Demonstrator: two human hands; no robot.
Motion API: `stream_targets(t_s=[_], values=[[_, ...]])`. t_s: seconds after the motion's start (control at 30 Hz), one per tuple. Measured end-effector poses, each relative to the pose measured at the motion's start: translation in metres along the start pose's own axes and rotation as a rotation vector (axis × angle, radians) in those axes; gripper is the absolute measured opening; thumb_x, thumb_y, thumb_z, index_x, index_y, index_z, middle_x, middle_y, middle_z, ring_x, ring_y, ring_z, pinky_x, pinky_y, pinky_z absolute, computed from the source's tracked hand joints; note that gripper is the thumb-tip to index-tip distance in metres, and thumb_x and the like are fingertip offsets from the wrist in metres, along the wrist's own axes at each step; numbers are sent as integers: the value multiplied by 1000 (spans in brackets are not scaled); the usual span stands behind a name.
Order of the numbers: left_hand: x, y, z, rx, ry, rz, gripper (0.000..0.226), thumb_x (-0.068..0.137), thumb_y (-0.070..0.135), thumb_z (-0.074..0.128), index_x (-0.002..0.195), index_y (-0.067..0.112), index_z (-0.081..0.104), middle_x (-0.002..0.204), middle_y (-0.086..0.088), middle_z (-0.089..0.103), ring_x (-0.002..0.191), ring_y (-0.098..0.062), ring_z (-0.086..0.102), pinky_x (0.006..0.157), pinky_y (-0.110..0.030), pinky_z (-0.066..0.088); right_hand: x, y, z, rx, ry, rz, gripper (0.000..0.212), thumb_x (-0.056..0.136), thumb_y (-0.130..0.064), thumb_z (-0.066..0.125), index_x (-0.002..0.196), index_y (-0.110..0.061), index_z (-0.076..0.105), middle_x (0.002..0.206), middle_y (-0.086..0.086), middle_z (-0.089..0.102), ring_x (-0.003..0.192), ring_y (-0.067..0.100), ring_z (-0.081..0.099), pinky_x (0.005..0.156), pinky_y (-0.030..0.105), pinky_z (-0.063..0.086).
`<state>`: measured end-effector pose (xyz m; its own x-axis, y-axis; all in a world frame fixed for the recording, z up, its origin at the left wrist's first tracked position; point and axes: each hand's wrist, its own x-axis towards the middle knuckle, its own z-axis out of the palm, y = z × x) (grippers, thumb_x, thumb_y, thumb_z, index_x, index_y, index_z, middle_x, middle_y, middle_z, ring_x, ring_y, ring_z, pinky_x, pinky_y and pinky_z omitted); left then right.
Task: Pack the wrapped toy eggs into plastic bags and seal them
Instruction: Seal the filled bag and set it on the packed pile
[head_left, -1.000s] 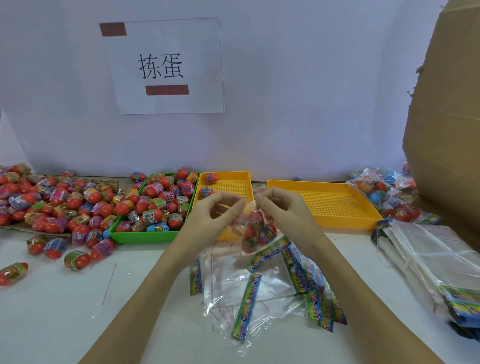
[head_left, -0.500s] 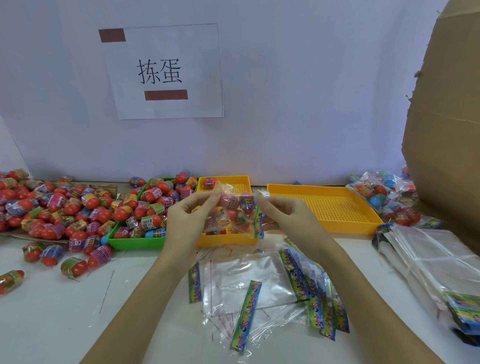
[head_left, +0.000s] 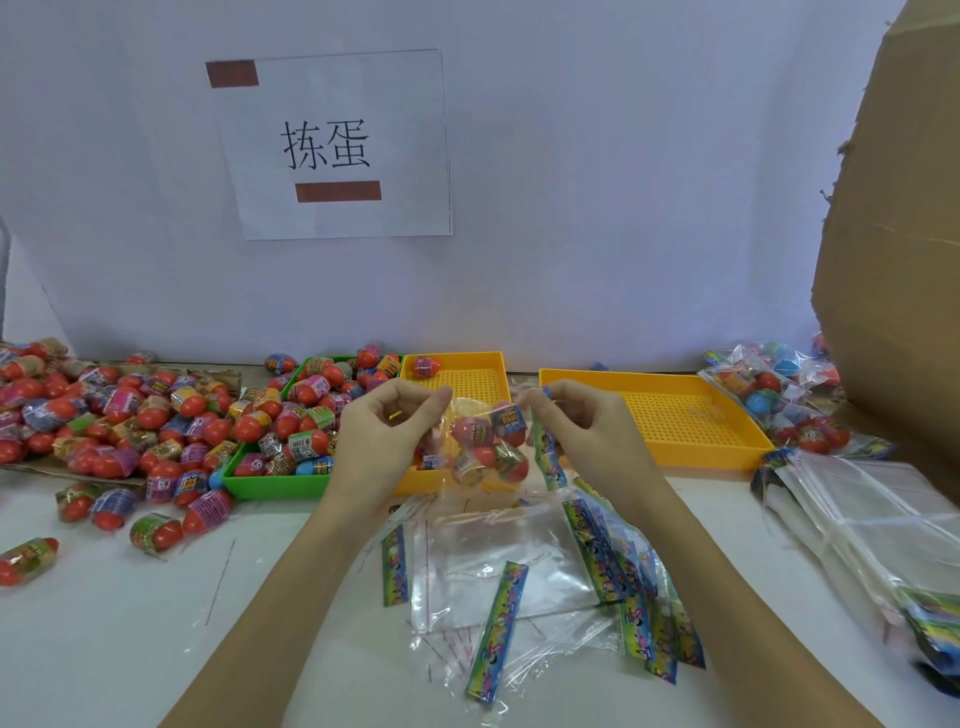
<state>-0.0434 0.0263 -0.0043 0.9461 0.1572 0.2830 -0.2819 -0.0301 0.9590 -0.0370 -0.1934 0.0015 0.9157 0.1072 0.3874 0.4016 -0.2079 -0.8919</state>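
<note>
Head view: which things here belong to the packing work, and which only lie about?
Belonging to the job:
- filled bag, held by left hand and right hand
- loose eggs
- empty bags
- finished bags

Only lying about:
- paper sign
- cardboard box
- large yellow tray

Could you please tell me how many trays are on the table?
3: a green tray at left full of eggs, a small yellow tray behind the hands, and a larger yellow tray at right.
</note>
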Motion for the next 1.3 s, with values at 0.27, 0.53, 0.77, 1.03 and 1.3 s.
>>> stream_targets(t_s=[0.27, 0.53, 0.77, 1.03, 1.3], values=[[0, 0, 4, 89, 89, 108, 22, 89, 39, 78, 89, 16, 78, 77, 1, 76, 65, -6, 67, 67, -15, 55, 5, 5, -1, -58, 187, -103, 26, 103, -26, 63, 84, -15, 76, 70, 24, 63, 66, 44, 55, 60, 56, 48], [-4, 1, 5, 56, -179, -58, 44, 90, 60, 68, 125, 33, 69, 109, 5, 77, 95, -16, 78, 86, -30, 61, 3, 6, -2, 74, 228, -83, 25, 105, -27, 60, 95, -13, 78, 74, 5, 72, 65, 13, 64, 58, 24, 47], [-4, 4, 3, -69, -363, -30, 79, 80, 21, 86, 146, 42, 49, 106, 5, 76, 93, -21, 77, 79, -24, 60, 8, 4, -11, 504, 168, 147, 34, 105, -35, 56, 112, -8, 76, 100, 26, 69, 94, 35, 63, 83, 47, 55], [1, 1, 3, -103, -156, 51, 81, 75, 27, 85, 148, 34, 50, 119, -2, 71, 100, -24, 76, 84, -27, 62, 4, 9, -8, 379, -35, 184, 36, 87, -50, 74, 109, -23, 81, 114, -1, 78, 114, 8, 69, 103, 32, 48], [1, -1, -1, 20, -261, -6, 64, 89, 9, 82, 142, 32, 54, 106, 9, 75, 89, -16, 77, 80, -25, 61, 6, 13, -8, -164, 189, -14, 23, 103, -20, 63, 84, -18, 74, 64, -14, 63, 58, 8, 58, 58, 35, 55]])
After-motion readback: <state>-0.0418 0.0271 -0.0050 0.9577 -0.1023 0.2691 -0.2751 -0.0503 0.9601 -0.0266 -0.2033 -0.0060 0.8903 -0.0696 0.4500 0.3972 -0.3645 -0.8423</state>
